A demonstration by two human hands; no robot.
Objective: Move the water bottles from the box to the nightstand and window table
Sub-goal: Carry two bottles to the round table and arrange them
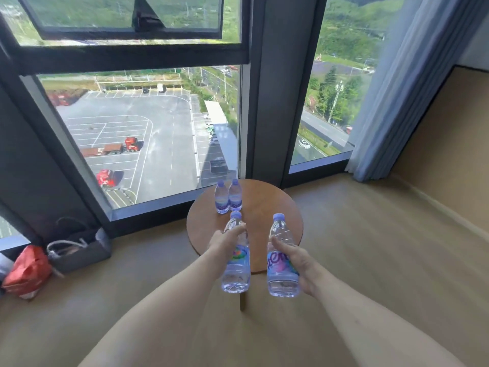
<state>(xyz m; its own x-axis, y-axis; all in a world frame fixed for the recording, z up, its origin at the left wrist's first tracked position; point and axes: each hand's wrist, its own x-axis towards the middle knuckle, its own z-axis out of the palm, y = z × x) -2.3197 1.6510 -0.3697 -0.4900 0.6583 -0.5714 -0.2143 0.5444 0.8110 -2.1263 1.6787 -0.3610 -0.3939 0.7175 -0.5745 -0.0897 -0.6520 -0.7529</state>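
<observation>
My left hand (225,241) grips an upright clear water bottle (236,271) with a purple cap around its upper body. My right hand (293,259) grips a second, similar bottle (281,263) at its label. Both bottles hang in the air above the near side of the round wooden window table (267,207). Two more bottles stand side by side on the table's far left: one (221,197) on the left, one (235,195) on the right. The box and the nightstand are out of view.
A floor-to-ceiling window (148,144) rises just behind the table. A grey tote bag (79,250) and a red bag (26,271) lie on the floor at the left. A blue curtain (391,102) hangs at the right, by a tan wall.
</observation>
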